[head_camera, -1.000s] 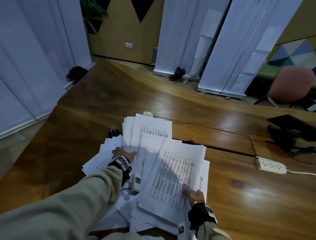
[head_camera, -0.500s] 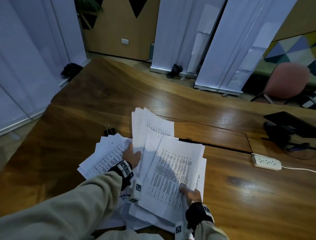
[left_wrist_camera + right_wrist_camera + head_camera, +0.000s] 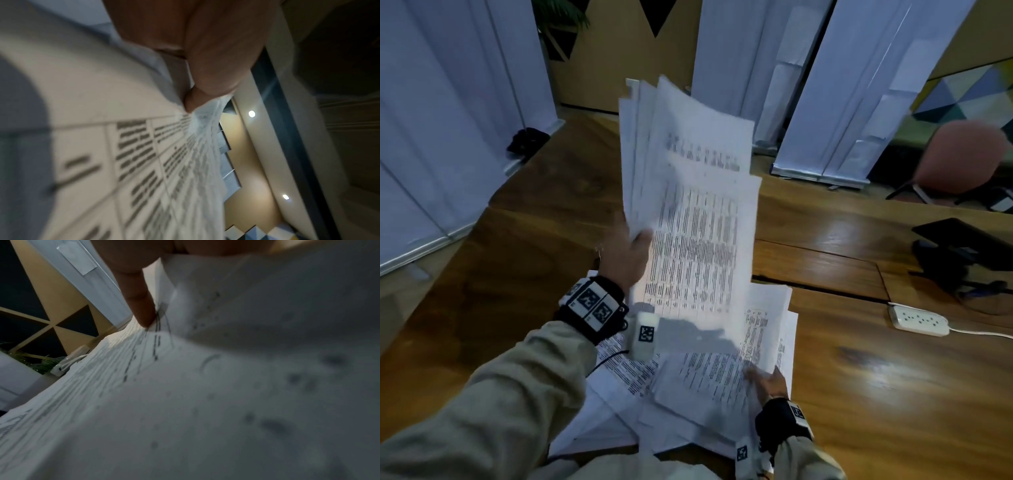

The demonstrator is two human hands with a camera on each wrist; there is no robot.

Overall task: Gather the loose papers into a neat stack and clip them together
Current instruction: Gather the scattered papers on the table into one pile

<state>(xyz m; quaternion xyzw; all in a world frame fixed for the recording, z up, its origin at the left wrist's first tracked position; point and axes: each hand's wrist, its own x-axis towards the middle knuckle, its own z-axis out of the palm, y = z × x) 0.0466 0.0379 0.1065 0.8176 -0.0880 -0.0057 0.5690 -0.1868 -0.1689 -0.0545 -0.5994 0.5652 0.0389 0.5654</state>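
Observation:
My left hand (image 3: 631, 251) grips a bunch of printed papers (image 3: 688, 178) by their left edge and holds them up off the wooden table (image 3: 876, 394), fanned and tilted. The left wrist view shows the thumb (image 3: 213, 68) clamped on the printed sheets (image 3: 144, 154). More loose papers (image 3: 619, 404) lie spread on the table below. My right hand (image 3: 768, 380) pinches the near edge of a sheet (image 3: 763, 325) in that pile, with one digit (image 3: 139, 305) on top of the paper (image 3: 185, 402). The wire loops of a binder clip (image 3: 598, 247) just show left of my left hand.
A white power strip (image 3: 917, 320) with its cord lies at the right of the table. A black device (image 3: 959, 253) stands behind it. A pink chair (image 3: 962, 157) and white roll-up banners (image 3: 835, 102) stand beyond the table.
My left hand has gathered a bunch of sheets from the pile and lifted them high off the table. My right hand has stayed at the near edge of the pile.

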